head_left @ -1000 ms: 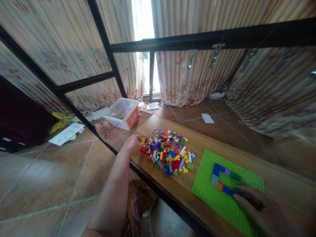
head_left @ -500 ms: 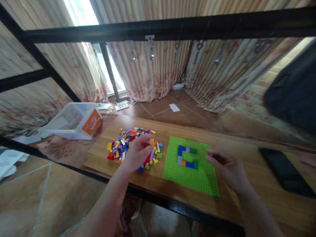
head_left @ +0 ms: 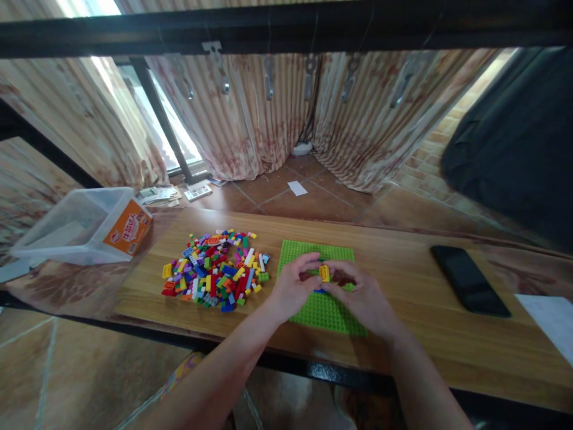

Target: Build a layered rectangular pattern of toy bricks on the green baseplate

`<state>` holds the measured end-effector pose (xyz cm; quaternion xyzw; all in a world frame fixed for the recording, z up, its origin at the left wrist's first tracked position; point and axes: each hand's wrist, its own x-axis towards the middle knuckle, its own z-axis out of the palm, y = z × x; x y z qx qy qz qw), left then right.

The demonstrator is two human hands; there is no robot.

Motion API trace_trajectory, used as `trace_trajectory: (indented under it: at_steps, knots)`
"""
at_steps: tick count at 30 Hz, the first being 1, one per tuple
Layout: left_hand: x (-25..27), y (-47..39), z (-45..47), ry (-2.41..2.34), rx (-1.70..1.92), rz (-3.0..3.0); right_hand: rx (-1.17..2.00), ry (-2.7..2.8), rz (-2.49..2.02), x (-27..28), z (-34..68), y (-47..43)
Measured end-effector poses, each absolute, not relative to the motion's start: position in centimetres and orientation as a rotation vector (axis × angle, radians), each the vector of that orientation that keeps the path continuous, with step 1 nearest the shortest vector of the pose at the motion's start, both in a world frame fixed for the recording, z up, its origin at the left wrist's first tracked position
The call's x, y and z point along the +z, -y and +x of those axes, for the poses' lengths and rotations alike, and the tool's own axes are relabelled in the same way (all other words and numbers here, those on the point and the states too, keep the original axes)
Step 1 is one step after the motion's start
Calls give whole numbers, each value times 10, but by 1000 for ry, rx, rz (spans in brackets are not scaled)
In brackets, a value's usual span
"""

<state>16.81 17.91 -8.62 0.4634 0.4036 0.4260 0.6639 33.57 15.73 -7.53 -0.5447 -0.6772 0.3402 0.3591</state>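
Above the green baseplate [head_left: 329,319], a yellow toy brick [head_left: 324,273] is held up with its hollow underside facing me. My right hand [head_left: 364,295] pinches it between thumb and fingers from the right. From the left, my left hand [head_left: 293,289] closes on the same brick, thumb and fingertips at its edge. Both hands hide most of the bricks on the baseplate; only a bit of a blue brick [head_left: 319,291] shows beneath them. To the left lies a loose pile of mixed coloured bricks [head_left: 219,272] on the wooden table.
A clear plastic box [head_left: 85,239] with an orange label stands left of the pile. On the right of the wooden table [head_left: 403,269] lie a black phone [head_left: 470,280] and a white sheet of paper [head_left: 548,319]. A black metal bar [head_left: 286,27] with hooks crosses above.
My left hand has moved right from the brick pile to the baseplate, bringing the yellow brick. My right hand has come in to meet it. The view has shifted to the right.
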Motion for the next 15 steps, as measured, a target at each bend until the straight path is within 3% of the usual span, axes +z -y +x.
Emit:
trace_trajectory:
  at_steps: [15]
  knots:
    - [-82, -174, 175, -818, 950, 844, 779, 1739, -1343, -81, 324, -156]
